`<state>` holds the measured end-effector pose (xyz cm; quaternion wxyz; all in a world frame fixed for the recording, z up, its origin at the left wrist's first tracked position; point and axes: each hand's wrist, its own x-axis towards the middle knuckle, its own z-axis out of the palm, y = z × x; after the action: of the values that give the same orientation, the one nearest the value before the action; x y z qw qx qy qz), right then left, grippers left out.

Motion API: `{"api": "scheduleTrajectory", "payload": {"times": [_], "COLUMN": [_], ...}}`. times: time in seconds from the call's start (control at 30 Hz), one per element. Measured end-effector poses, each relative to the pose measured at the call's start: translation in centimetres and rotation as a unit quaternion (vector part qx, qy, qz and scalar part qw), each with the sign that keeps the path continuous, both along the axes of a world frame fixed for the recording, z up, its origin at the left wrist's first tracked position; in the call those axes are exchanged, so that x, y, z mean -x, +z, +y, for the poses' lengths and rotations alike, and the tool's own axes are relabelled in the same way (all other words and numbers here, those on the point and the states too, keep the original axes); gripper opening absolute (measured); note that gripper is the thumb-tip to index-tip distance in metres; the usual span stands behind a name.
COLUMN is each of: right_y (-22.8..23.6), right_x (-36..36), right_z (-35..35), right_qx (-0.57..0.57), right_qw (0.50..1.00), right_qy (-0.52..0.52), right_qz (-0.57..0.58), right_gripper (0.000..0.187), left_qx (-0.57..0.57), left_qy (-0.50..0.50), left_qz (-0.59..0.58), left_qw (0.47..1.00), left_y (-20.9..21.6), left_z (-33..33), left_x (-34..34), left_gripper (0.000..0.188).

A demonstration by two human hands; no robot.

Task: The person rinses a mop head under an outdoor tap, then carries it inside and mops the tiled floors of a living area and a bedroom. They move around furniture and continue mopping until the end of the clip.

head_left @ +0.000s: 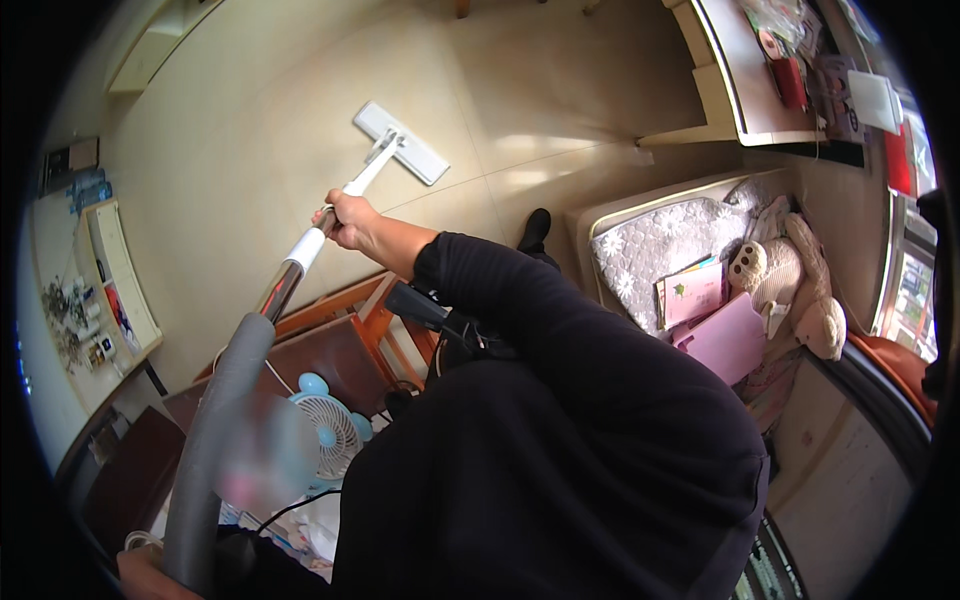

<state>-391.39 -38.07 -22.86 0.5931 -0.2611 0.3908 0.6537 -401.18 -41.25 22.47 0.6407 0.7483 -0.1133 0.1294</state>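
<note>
A flat mop with a white and metal pole runs slantwise across the left half of the head view. Its white rectangular head lies on the tiled floor. My right hand is closed round the lower part of the pole, the arm in a dark sleeve reaching across. The thick grey foam grip comes back toward me at the lower left. There my left hand is closed on the grip's end, partly cut off by the picture's edge and with some fingers hidden behind the grip.
A light-blue fan sits on a brown wooden chair beside the pole. At right, a mattress bears folders and a plush toy. A desk stands at the far right, a low white cabinet at left. My dark shoe shows.
</note>
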Motion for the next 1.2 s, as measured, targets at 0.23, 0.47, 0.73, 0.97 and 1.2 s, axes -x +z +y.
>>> {"api": "scheduleTrajectory", "payload": {"times": [0.23,0.47,0.73,0.97,1.2], "right_y": [-2.7,-8.6,-8.6,-4.1,1.9], "right_x": [-3.3,-15.5,-22.5,-20.1,-15.6], "right_z": [-6.9,-16.2,-10.5,4.0,19.2], "right_qx": [-0.004,0.168,0.360,0.293,0.085], "right_qw": [0.992,0.956,0.912,0.946,0.938], "right_qy": [-0.013,-0.067,-0.162,0.017,0.284], "right_qz": [-0.125,-0.230,-0.111,-0.134,-0.180], "right_gripper": [0.013,0.017,0.025,0.029,0.024], "left_qx": [-0.001,0.207,0.210,0.025,-0.046], "left_qy": [0.168,0.245,0.193,0.319,0.409], "left_qz": [-0.009,0.059,0.020,-0.118,-0.090], "left_qw": [0.986,0.945,0.958,0.940,0.907], "left_y": [-6.2,-18.6,-17.3,-10.4,-1.0], "left_z": [1.5,0.4,5.8,12.4,15.0], "left_x": [13.9,6.2,-4.1,-6.1,-10.5], "left_gripper": [0.006,0.011,0.013,0.014,0.035]}}
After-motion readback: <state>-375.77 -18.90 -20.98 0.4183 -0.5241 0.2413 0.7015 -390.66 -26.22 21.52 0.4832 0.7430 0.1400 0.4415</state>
